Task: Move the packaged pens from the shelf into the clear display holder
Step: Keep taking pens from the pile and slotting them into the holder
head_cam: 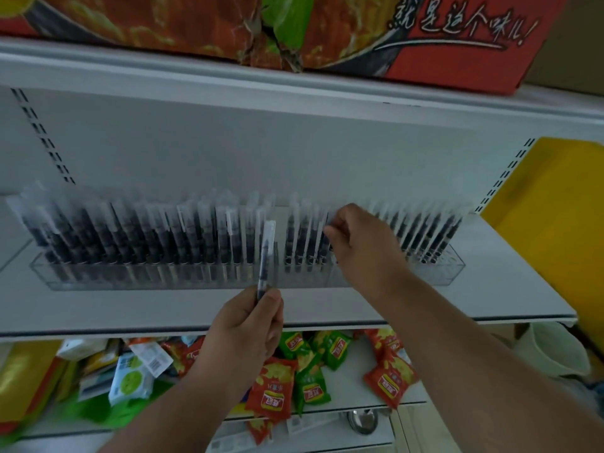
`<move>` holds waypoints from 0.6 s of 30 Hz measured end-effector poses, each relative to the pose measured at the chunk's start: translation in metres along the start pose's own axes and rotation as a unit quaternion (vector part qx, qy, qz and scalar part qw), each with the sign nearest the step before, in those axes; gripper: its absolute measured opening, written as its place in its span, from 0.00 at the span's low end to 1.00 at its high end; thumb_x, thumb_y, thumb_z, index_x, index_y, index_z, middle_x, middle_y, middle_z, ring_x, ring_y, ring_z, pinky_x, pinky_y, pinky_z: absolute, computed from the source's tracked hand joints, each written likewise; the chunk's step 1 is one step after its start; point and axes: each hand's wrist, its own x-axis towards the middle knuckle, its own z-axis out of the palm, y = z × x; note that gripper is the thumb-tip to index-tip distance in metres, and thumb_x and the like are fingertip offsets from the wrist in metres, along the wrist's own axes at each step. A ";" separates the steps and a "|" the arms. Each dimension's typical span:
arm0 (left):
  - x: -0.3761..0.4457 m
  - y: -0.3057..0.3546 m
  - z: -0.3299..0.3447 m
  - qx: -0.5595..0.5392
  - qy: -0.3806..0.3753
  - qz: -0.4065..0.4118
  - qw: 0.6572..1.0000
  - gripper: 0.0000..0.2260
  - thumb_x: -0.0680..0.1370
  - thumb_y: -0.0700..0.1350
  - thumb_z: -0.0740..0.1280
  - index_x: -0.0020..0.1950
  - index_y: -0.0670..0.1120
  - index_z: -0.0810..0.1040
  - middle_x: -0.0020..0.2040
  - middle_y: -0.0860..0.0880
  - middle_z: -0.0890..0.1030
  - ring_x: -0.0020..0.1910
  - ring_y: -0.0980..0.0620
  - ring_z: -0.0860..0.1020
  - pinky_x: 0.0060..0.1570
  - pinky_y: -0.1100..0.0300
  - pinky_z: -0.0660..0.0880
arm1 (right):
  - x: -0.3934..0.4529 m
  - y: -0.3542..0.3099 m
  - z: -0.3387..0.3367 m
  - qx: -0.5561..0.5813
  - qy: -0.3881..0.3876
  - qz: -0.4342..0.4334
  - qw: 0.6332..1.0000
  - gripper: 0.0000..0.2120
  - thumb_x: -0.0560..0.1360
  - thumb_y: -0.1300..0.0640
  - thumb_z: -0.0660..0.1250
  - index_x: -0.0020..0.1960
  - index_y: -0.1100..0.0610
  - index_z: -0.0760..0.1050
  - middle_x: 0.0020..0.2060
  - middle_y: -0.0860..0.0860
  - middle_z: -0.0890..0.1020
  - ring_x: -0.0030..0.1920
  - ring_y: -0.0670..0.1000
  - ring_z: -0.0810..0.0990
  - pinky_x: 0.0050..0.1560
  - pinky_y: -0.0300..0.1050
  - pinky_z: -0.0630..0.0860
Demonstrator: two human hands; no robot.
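Observation:
A long clear display holder [456,271] stands on the white shelf [441,302], filled with a row of upright packaged pens [130,237]. My left hand [250,325] grips the lower end of one packaged pen [265,256] and holds it upright in front of a narrow gap in the row. My right hand [359,243] reaches into the row right of that gap, its fingertips pinching the top of a standing pen package [322,237]. The pens behind my right hand are hidden.
A red printed carton [359,31] sits on the shelf above. Red and green snack packets [307,384] and other packs lie on the lower shelf. A yellow panel [552,223] stands at the right, past the shelf's end.

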 end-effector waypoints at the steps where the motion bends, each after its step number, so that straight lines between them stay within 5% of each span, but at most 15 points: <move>1: 0.000 0.000 0.000 0.003 -0.001 0.000 1.000 0.15 0.83 0.43 0.58 0.36 0.42 0.68 0.27 0.48 0.65 0.26 0.51 0.58 0.29 0.54 0.53 | -0.001 0.000 0.000 -0.004 0.011 0.017 1.000 0.09 0.80 0.48 0.64 0.49 0.55 0.74 0.40 0.48 0.80 0.40 0.49 0.79 0.43 0.47 0.78; 6: 0.003 0.002 0.005 -0.006 -0.001 -0.006 1.000 0.15 0.83 0.42 0.58 0.36 0.42 0.68 0.27 0.48 0.65 0.25 0.52 0.59 0.27 0.57 0.55 | -0.012 0.002 -0.014 0.076 0.057 0.050 0.994 0.15 0.74 0.40 0.69 0.40 0.51 0.73 0.34 0.45 0.78 0.33 0.43 0.75 0.32 0.39 0.71; 10: 0.007 0.007 0.024 0.030 -0.046 0.015 0.998 0.14 0.83 0.41 0.57 0.38 0.41 0.66 0.27 0.48 0.61 0.26 0.52 0.57 0.25 0.60 0.55 | -0.018 -0.015 -0.021 0.257 -0.089 0.043 0.961 0.12 0.75 0.45 0.69 0.44 0.53 0.80 0.39 0.49 0.84 0.31 0.44 0.77 0.37 0.43 0.78; 13: 0.010 0.006 0.039 0.051 -0.078 0.017 0.996 0.14 0.84 0.41 0.57 0.38 0.42 0.65 0.27 0.49 0.61 0.26 0.52 0.58 0.24 0.61 0.56 | -0.024 -0.020 -0.024 0.353 -0.135 0.047 0.925 0.11 0.78 0.54 0.68 0.46 0.63 0.80 0.31 0.51 0.82 0.28 0.47 0.74 0.33 0.41 0.74; 16: 0.017 0.004 0.035 0.201 -0.056 0.081 0.975 0.16 0.82 0.51 0.59 0.38 0.45 0.69 0.28 0.49 0.66 0.26 0.51 0.63 0.28 0.53 0.60 | -0.028 -0.009 -0.031 0.376 -0.056 0.057 0.923 0.09 0.79 0.54 0.67 0.45 0.59 0.81 0.37 0.59 0.83 0.30 0.50 0.76 0.37 0.48 0.76; 18: 0.021 0.004 0.027 0.383 -0.015 0.160 0.910 0.12 0.81 0.56 0.57 0.43 0.52 0.73 0.30 0.52 0.72 0.28 0.55 0.70 0.29 0.59 0.65 | -0.024 0.001 -0.038 0.353 0.045 0.062 0.932 0.09 0.79 0.54 0.66 0.43 0.53 0.81 0.39 0.56 0.84 0.30 0.50 0.77 0.37 0.52 0.77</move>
